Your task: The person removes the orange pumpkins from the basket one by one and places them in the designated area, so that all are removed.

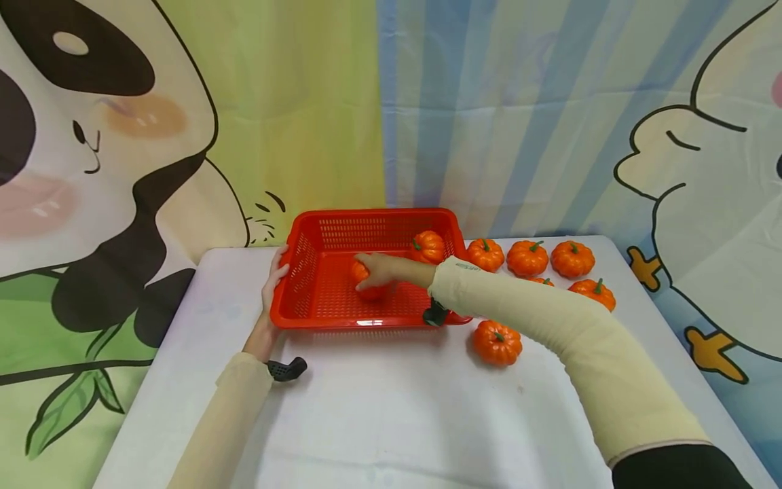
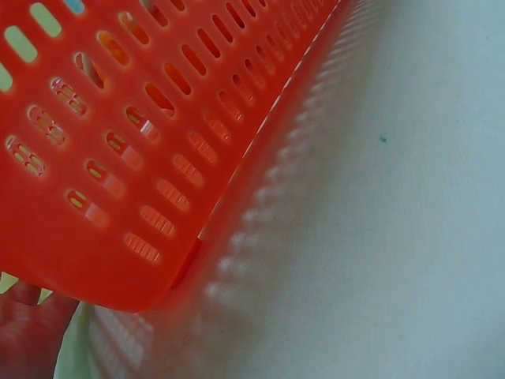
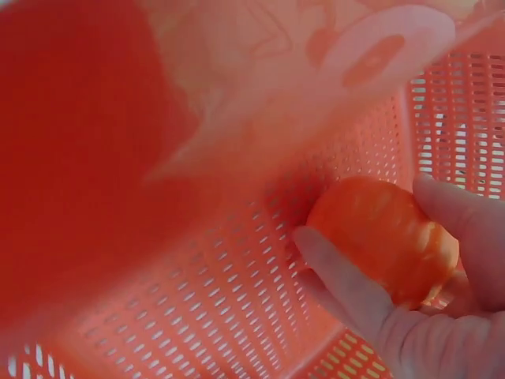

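Observation:
A red slotted basket [image 1: 308,272] stands at the back middle of the white table. My right hand [image 1: 375,270] reaches into it and grips a small orange pumpkin [image 1: 362,273] low over the basket floor; the right wrist view shows fingers [image 3: 339,276] and thumb curled round that pumpkin [image 3: 379,237]. Another pumpkin [image 1: 428,246] lies in the basket's far right corner. My left hand [image 1: 273,280] rests against the basket's left wall [image 2: 118,158], and whether its fingers hook the rim I cannot tell.
Several more orange pumpkins lie on the table to the right of the basket, one [image 1: 497,342] nearest the front, others [image 1: 527,257] in a row at the back. A cartoon cloth backdrop hangs behind the table [image 1: 397,407].

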A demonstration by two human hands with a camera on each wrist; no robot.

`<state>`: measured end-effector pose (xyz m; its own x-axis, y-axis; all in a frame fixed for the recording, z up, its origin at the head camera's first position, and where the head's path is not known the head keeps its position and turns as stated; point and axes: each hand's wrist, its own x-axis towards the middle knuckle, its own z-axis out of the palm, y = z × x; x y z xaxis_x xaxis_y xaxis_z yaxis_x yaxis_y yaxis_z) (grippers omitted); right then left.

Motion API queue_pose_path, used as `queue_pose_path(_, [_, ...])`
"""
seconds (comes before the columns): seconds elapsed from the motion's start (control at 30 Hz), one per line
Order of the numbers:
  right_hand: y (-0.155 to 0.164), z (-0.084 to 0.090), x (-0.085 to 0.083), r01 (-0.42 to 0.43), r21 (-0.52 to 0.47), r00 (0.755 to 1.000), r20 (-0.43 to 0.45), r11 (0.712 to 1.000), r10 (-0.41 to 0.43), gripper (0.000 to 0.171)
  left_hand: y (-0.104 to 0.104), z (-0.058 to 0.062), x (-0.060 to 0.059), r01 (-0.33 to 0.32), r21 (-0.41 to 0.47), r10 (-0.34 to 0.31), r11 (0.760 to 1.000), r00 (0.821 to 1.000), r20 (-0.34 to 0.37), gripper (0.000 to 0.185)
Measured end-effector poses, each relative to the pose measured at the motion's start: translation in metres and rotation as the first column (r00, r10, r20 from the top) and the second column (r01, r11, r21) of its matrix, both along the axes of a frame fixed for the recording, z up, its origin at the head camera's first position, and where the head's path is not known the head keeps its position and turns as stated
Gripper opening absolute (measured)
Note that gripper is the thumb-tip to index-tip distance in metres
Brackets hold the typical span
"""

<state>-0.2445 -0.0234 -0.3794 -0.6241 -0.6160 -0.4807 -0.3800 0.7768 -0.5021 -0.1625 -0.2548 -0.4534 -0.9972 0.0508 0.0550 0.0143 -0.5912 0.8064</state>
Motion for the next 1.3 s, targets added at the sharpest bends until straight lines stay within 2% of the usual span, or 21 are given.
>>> queue_pose_path(0.13, [0.008,0.003,0.003,0.031,-0.092,0.999,0.012,0.995,-0.03,0.071,0.001,-0.002,-0.001,0.005,0.01,-0.005,1.0,1.0,-0.004,0.05])
queue_pose_path(0.27, [0.026,0.015,0.009,0.093,-0.22,0.994,0.081,0.971,-0.077,0.071,0.002,-0.001,-0.001,0.009,0.01,-0.009,1.0,1.0,-0.008,0.05])
queue_pose_path(0.37, [0.047,0.025,0.019,0.152,-0.328,0.982,0.161,0.932,-0.103,0.069,0.003,0.0,-0.001,0.011,0.014,-0.011,1.0,1.0,-0.01,0.051])
queue_pose_path(0.5, [0.08,0.035,0.036,0.251,-0.44,0.955,0.258,0.862,-0.146,0.068,0.004,0.002,-0.002,0.017,0.022,-0.017,1.0,1.0,-0.008,0.051])
queue_pose_path(0.6, [0.107,0.042,0.052,0.303,-0.479,0.942,0.279,0.824,-0.185,0.068,0.005,0.003,-0.002,0.02,0.018,-0.02,1.0,1.0,-0.007,0.051])
queue_pose_path(0.73, [0.144,0.05,0.077,0.312,-0.491,0.949,0.202,0.814,-0.241,0.068,0.007,0.004,-0.003,0.013,0.01,-0.013,1.0,1.0,-0.001,0.051])
queue_pose_path(0.83, [0.169,0.053,0.097,0.305,-0.492,0.951,0.111,0.815,-0.289,0.067,0.008,0.005,-0.005,0.013,0.001,-0.013,1.0,1.0,-0.007,0.051])
queue_pose_path(0.9, [0.184,0.053,0.109,0.308,-0.503,0.946,0.073,0.807,-0.316,0.067,0.009,0.005,-0.006,0.017,0.0,-0.017,1.0,1.0,-0.01,0.051])
queue_pose_path(0.97, [0.196,0.051,0.119,0.285,-0.513,0.943,-0.001,0.81,-0.333,0.066,0.009,0.005,-0.006,0.022,0.014,-0.022,1.0,1.0,-0.014,0.05])
queue_pose_path(1.1, [0.21,0.045,0.133,0.253,-0.553,0.931,-0.085,0.794,-0.355,0.064,0.006,0.006,-0.002,0.028,0.056,-0.027,0.998,1.0,-0.015,0.05])
queue_pose_path(1.3, [0.228,0.033,0.14,0.27,-0.555,0.905,-0.132,0.787,-0.403,0.067,0.002,0.006,0.002,0.02,0.053,-0.02,0.998,1.0,-0.001,0.051])
